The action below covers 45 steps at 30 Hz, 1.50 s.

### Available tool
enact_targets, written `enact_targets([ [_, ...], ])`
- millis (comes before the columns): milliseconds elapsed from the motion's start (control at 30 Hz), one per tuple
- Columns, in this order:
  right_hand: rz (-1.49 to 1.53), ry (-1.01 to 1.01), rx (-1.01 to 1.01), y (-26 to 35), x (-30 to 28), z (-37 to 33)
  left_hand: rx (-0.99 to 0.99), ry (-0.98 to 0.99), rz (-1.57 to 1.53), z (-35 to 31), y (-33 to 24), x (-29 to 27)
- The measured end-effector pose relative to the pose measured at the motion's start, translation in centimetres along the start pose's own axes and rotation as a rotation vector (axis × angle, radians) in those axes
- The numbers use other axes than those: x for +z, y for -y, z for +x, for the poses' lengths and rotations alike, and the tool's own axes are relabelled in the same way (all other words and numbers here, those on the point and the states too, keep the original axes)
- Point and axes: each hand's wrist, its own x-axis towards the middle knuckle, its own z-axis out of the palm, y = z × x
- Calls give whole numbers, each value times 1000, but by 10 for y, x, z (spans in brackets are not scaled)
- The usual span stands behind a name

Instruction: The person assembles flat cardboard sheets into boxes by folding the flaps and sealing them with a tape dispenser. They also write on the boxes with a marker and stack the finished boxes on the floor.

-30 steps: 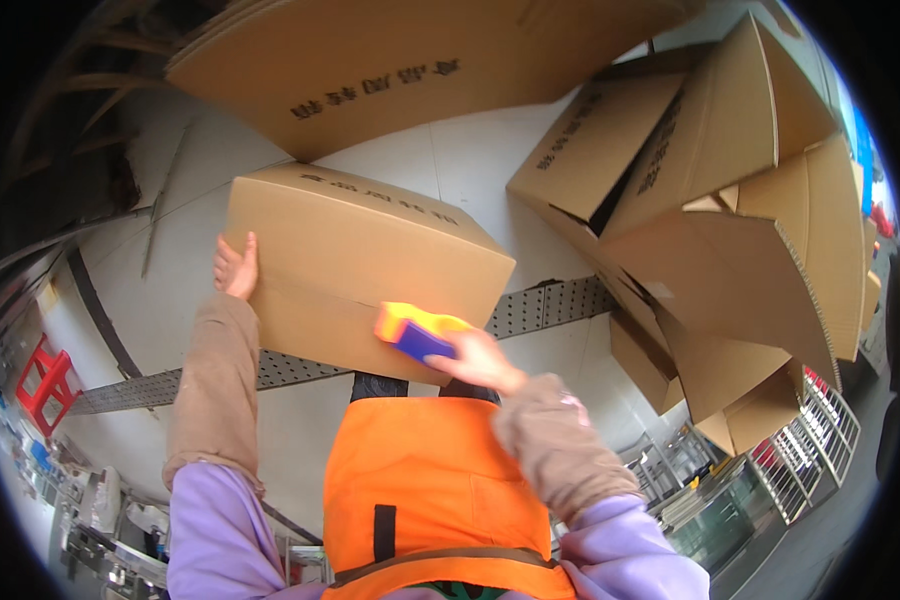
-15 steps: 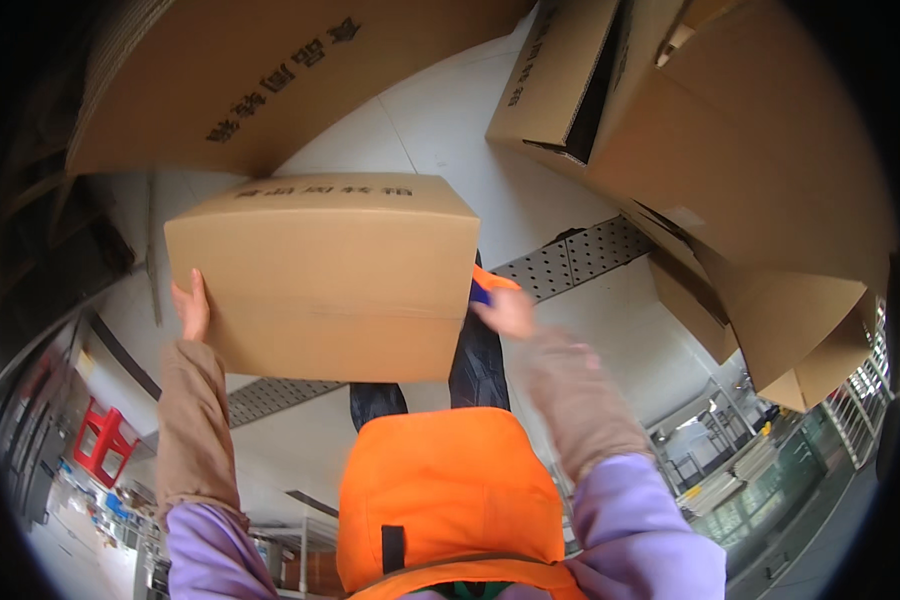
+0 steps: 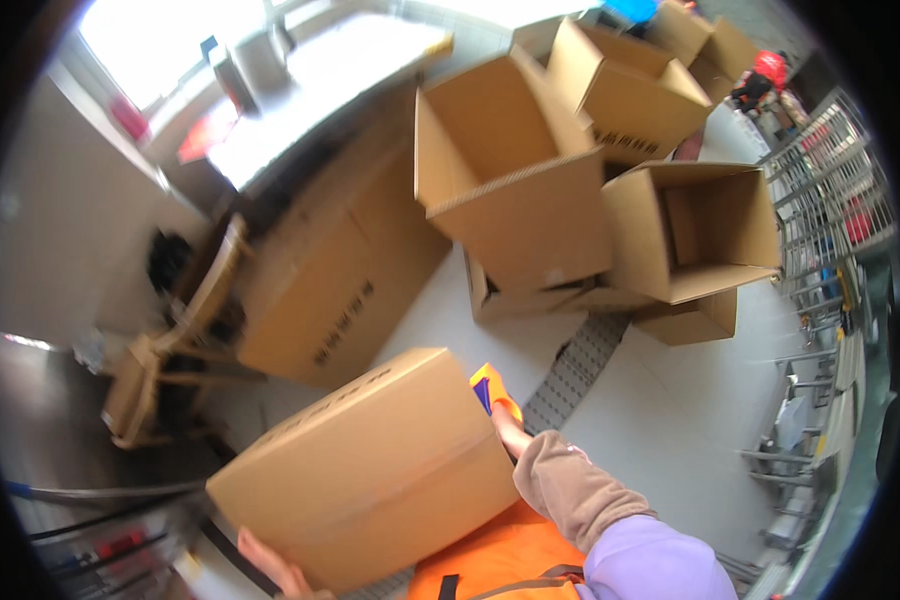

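A closed cardboard box (image 3: 370, 490) lies tilted in front of my body, with dark printing on its far face and a faint, shiny strip along its near side. My left hand (image 3: 273, 565) grips its lower left edge, thumb side against the cardboard. At the box's right end, my right hand (image 3: 511, 430) is closed around an orange and purple tool, which looks like a tape dispenser (image 3: 500, 391). Part of that tool is hidden by the fingers and the box. An orange apron (image 3: 505, 560) shows just below the box.
Several open cardboard boxes (image 3: 520, 215) are piled ahead and to the right. A large upright cardboard box (image 3: 355, 270) stands ahead left, near a wooden chair (image 3: 155, 370). A perforated metal floor strip (image 3: 580, 360) runs right of me; metal racks (image 3: 835, 190) line the far right.
The view has swung up and turned, bringing the table, chair and open boxes into sight. The held box now appears lower and slanted. Both hands remain at its ends, with the tool still in my right.
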Motion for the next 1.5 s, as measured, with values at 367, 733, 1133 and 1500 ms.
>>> enact_targets([
  [367, 353, 514, -899, 248, -133, -190, 264, 111, -360, -123, -164, -25],
  [733, 175, 274, -702, 120, -249, -134, 202, 439, -318, -195, -155, 100],
  [1133, 186, -745, -1003, -5, -476, -45, 23, 533, -193, -203, -63, 195],
  [1500, -55, -646, 5, -324, -581, -35, -493, 721, 557, -190, 202, 114],
])
